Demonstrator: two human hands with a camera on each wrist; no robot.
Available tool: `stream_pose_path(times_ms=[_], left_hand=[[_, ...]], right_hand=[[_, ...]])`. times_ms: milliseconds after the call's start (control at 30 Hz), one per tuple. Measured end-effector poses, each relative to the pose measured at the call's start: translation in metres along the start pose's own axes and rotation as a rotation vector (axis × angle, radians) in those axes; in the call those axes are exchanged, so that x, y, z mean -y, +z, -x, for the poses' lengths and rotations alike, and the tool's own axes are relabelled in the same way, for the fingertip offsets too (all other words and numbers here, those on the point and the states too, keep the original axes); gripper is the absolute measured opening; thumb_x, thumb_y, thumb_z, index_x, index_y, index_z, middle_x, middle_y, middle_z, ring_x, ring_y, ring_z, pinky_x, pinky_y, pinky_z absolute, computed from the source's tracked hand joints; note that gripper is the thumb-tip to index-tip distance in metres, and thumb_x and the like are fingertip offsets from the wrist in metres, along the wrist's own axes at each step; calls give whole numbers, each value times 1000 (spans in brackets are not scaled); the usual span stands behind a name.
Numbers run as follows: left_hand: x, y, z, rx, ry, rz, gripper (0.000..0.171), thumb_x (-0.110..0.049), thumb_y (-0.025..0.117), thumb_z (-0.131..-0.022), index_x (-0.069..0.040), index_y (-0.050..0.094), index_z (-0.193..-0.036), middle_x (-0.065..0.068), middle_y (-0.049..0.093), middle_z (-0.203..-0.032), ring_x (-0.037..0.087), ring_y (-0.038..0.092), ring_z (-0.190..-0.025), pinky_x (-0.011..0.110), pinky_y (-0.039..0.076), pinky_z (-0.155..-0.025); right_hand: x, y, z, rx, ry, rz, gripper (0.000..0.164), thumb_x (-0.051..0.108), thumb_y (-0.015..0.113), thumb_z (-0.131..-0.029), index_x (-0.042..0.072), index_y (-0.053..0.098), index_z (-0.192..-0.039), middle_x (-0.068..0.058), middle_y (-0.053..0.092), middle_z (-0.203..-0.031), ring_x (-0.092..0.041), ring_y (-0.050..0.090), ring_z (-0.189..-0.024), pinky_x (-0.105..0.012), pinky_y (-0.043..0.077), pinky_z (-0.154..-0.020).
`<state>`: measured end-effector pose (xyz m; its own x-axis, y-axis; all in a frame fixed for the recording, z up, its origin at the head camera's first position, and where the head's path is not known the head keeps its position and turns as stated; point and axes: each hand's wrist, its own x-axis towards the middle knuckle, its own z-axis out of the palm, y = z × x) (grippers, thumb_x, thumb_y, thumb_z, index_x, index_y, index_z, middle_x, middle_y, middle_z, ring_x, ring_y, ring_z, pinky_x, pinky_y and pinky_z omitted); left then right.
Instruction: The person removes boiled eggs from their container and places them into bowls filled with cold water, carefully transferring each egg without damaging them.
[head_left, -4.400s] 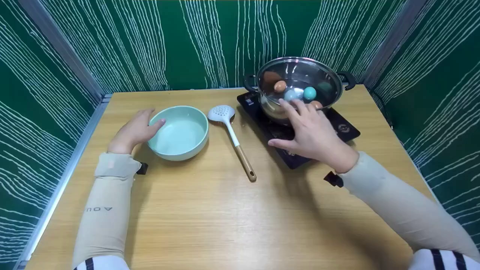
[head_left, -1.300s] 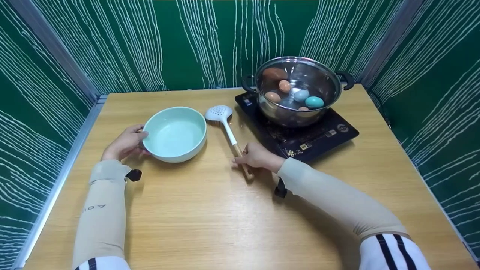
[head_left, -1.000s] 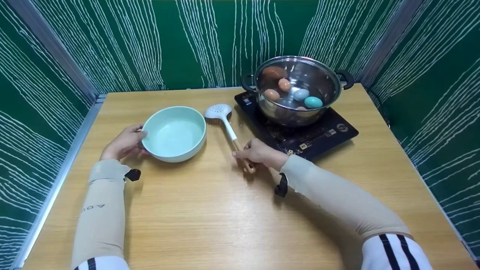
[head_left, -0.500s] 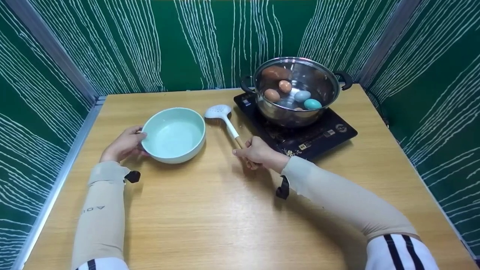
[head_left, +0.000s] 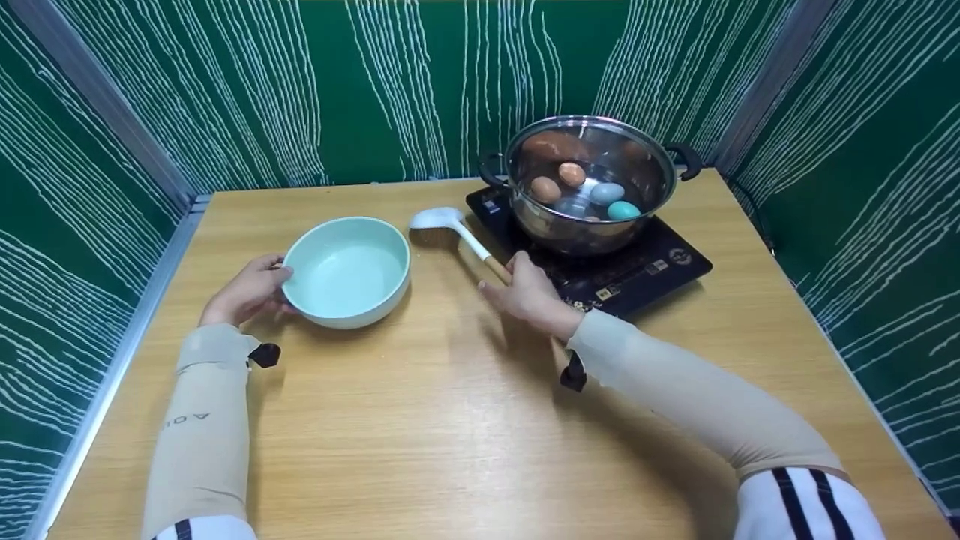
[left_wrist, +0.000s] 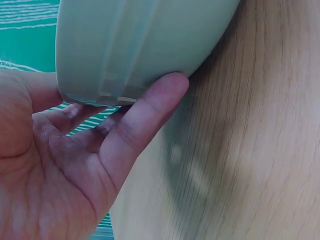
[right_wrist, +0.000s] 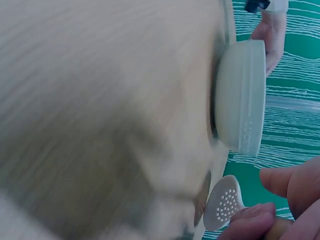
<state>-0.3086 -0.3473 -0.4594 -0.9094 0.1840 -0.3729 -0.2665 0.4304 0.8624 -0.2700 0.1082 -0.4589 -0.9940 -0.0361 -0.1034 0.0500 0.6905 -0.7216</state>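
Note:
My left hand [head_left: 251, 289] holds the pale green bowl [head_left: 352, 319] at its left side, thumb at the rim and fingers against the outer wall. The left wrist view shows those fingers [left_wrist: 145, 117] low on the wall, near the wooden table. In my right hand [head_left: 534, 296] is a white skimmer [head_left: 436, 218] with a wooden handle [head_left: 498, 270], gripped along that handle; the hand hides its end. The perforated head [right_wrist: 223, 204] shows in the right wrist view, tilted close over the tabletop between bowl and pot.
A steel pot [head_left: 559, 227] with black handles stands on a black induction cooktop [head_left: 637, 289] at the back right. Inside it lie several eggs, among them brown [head_left: 545, 190], pale blue [head_left: 606, 193] and teal [head_left: 622, 211] ones. Green patterned panels [head_left: 360, 90] enclose the table [head_left: 390, 450].
My right hand came from over the pot to the skimmer, gripped its handle and raised the handle end rightward. My left hand shifted its hold on the bowl's rim. The eggs in the pot shifted.

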Motion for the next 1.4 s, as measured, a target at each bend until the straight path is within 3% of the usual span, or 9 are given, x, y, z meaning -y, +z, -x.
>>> stream_pose_path(times_ms=[167,400,500,700,1000,1233,1400], left_hand=[[0,0,1,9,13,12,60,-24,33,-120,1,18,-171,34,39,-163,28,66,-119,34,67,-95],[0,-1,1,-2,-6,-8,60,-27,34,-120,-2,18,-172,32,40,-162,24,67,-117,30,66,-94],[-1,-1,1,2,11,2,60,-25,34,-120,1,18,-172,34,40,-161,22,69,-113,32,67,-93],[0,1,0,24,46,40,58,-19,31,-119,6,18,-170,38,37,-159,20,72,-107,34,69,-90],[-1,0,2,22,36,30,58,-20,32,-119,4,18,-170,38,38,-161,20,72,-108,34,68,-91],[-1,0,0,13,16,11,59,-21,32,-119,3,19,-171,37,40,-160,16,72,-104,34,68,-93],[-1,-1,0,5,5,-2,59,-23,32,-119,2,19,-171,36,41,-161,18,70,-107,33,67,-93]], right_hand=[[9,-15,3,-34,-1,-33,40,35,80,-99,6,55,-112,-7,61,-93,-30,62,-90,-42,55,-81],[1,-28,-8,-67,-108,-86,30,29,79,-100,8,58,-103,-4,61,-83,-19,57,-70,-31,47,-62],[13,-41,3,-39,-129,-107,24,23,76,-102,5,59,-105,-3,59,-84,-16,55,-70,-26,45,-60],[19,-60,5,31,-156,-144,21,23,73,-104,7,60,-103,1,57,-80,-12,53,-68,-21,43,-56],[26,-95,8,214,-67,-260,19,29,63,-112,11,60,-115,-3,59,-84,-14,52,-63,-24,42,-49],[26,-121,5,221,-93,-289,26,31,59,-114,6,64,-118,-1,61,-83,-12,53,-58,-23,43,-48],[21,-138,4,226,-85,-314,31,36,56,-115,7,64,-121,0,63,-85,-13,55,-65,-23,46,-53]])
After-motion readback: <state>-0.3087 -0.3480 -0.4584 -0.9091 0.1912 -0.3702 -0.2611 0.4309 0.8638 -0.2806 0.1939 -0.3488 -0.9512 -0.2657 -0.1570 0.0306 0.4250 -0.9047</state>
